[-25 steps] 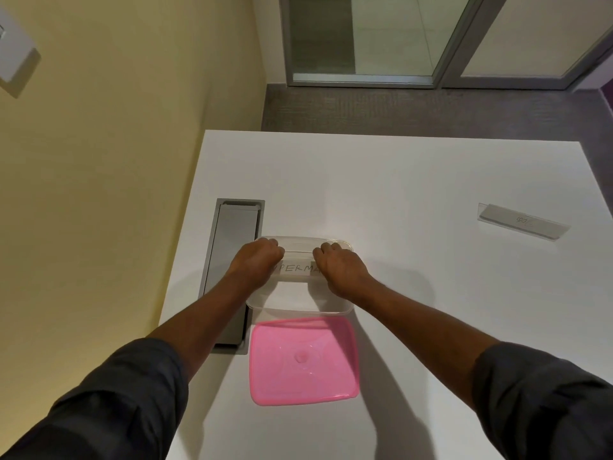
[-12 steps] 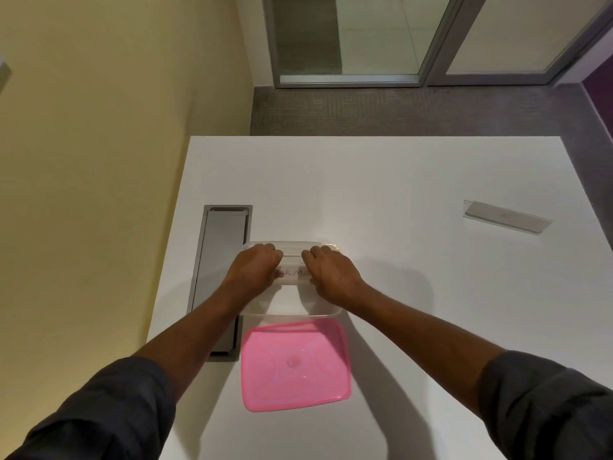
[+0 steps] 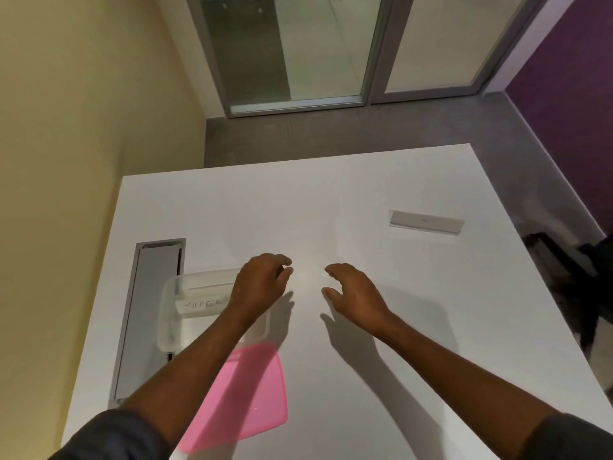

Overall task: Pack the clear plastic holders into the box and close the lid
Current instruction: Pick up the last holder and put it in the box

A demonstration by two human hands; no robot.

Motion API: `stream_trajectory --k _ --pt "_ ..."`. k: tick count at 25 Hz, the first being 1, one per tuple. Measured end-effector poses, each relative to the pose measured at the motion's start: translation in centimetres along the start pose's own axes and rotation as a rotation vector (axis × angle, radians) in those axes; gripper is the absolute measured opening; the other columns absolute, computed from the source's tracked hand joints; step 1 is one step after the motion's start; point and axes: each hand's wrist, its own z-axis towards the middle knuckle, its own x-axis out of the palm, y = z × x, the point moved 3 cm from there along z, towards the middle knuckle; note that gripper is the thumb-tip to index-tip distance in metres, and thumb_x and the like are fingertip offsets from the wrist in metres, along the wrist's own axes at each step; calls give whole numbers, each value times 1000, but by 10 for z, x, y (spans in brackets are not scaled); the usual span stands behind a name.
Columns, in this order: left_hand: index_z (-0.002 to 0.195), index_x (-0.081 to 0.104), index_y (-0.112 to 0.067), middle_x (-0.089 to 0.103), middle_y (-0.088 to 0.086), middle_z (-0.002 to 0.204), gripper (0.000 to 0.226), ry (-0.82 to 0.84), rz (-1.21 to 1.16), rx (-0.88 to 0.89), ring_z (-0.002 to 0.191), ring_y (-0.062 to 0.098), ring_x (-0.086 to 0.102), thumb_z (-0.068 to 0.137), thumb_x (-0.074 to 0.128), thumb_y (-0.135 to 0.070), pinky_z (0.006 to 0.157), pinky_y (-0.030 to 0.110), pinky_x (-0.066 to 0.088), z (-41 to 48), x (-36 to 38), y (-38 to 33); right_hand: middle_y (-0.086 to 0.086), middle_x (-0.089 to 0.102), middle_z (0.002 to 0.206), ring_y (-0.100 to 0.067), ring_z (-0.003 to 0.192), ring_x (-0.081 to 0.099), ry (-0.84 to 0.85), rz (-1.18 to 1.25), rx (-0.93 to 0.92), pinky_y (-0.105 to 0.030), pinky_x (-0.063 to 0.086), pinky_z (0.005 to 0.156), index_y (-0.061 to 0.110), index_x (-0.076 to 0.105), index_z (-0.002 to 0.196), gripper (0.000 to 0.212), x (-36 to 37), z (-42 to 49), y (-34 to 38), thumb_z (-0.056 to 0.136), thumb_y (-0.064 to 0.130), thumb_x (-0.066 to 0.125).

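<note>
Box (image 3: 179, 313) under left hand (image 3: 258, 287), right hand (image 3: 355, 293) beside, both loosely spread, empty

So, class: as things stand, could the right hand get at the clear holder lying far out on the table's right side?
Probably yes. The right hand is open and holds nothing, and only bare white table lies between it and the clear holder. The arm would have to stretch forward and rightward.

Both arms reach forward, bare from the dark sleeves (image 3: 109, 436) down to the hands. The left hand (image 3: 260, 283) has its palm down and its fingers curled loosely, holding nothing. The right hand (image 3: 353, 292) is just beside it, fingers spread and bent, and also empty.
</note>
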Motion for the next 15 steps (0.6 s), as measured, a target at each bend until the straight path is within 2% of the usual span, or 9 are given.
stream_trajectory --k 3,7,10,13,14,15 --pt "117 82 -19 82 -3 90 23 48 -180 -88 89 17 74 99 70 -27 88 35 58 20 32 -46 -4 70 125 -21 110 67 -19 92 164 -39 55 100 13 67 134 43 -44 -4 -69 95 26 79" --pt "115 84 -15 84 3 104 23 92 -289 -173 100 17 76 97 73 -22 96 29 56 58 77 -107 -5 73 108 -22 98 70 -124 237 379 -36 58 94 11 72 123 37 -108 1 -161 90 21 84" --pt "114 83 -12 83 8 106 22 100 -439 -272 103 25 77 95 76 -20 102 36 58 91 110 -146 -7 75 107 -24 97 70 -211 283 490 -24 52 80 11 74 118 32 -149 13 -220 88 18 83" --pt "118 81 -10 82 12 108 25 85 -568 -394 102 30 76 95 77 -20 104 44 59 124 144 -173 -7 69 102 -20 90 62 -246 291 542 -4 43 55 13 69 109 25 -173 31 -267 88 16 81" --pt "121 80 -10 82 12 109 28 72 -579 -424 102 30 77 95 78 -20 103 42 60 136 156 -181 -7 66 103 -21 92 61 -256 302 555 -2 43 56 16 66 109 25 -178 38 -281 88 16 81" --pt "124 78 -9 82 12 109 31 61 -589 -450 100 29 77 95 78 -20 99 38 61 145 166 -187 -9 66 110 -23 99 63 -259 305 565 -1 45 65 16 66 116 31 -181 44 -292 89 17 81"
